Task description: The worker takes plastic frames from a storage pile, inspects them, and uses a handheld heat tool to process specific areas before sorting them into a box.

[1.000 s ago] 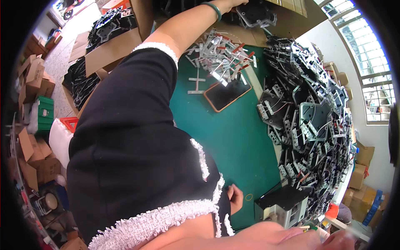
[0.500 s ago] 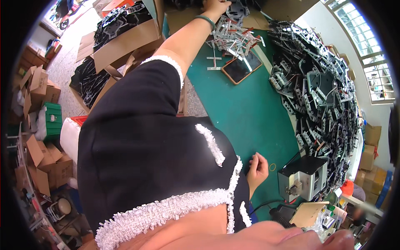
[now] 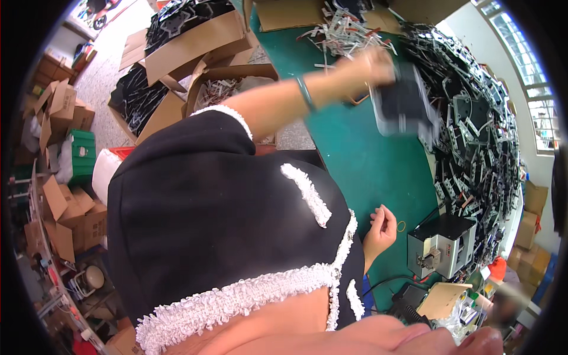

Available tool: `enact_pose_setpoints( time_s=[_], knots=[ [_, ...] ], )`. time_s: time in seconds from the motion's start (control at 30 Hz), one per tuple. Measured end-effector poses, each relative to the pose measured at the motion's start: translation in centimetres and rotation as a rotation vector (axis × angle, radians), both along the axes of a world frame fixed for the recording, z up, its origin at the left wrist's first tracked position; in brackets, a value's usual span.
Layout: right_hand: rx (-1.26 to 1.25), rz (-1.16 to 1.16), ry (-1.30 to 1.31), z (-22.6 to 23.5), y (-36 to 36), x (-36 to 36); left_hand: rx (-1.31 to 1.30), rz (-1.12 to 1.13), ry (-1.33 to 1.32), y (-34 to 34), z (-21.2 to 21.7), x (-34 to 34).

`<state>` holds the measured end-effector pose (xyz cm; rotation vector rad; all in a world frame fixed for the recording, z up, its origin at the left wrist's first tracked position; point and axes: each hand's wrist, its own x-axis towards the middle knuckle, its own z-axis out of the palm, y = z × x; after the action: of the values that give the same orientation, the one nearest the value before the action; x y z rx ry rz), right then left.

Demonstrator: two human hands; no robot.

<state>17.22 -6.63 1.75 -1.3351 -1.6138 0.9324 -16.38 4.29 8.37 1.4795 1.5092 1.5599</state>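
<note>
My left hand [image 3: 377, 66] is smeared by motion over the green work table [image 3: 337, 154]. It is shut on a black panel [image 3: 405, 100] with pale metal edging, held out in the air at its right. Below the hand, the orange-edged phone [image 3: 358, 100] shows only at a corner. My right hand [image 3: 381, 232] rests near the table's front with fingers curled and tips pressed together; whether anything is inside cannot be seen. Just right of it lies a thin yellow rubber band [image 3: 402, 226]. Loose metal strips [image 3: 346, 35] are heaped at the far end.
A tall pile of black panels with metal strips [image 3: 467, 124] lines the right side. A grey-and-black boxy device [image 3: 441, 245] stands at the front right. Open cartons [image 3: 195, 53] with black panels, and one with metal strips, stand at the left. A green crate [image 3: 80, 155] sits farther left.
My left hand has come back from the far end of the table, moving right and nearer, with a black panel in it. My right hand stays curled by the rubber band. The view has shifted slightly.
</note>
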Motion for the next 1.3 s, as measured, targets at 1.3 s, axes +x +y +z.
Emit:
enact_pose_setpoints(
  time_s=[1.3],
  knots=[
    [0.248, -0.139, 0.319, 1.5, 0.5, 1.2, 0.345, -0.190, 0.198, 1.1, 9.0, 1.2]
  ],
)
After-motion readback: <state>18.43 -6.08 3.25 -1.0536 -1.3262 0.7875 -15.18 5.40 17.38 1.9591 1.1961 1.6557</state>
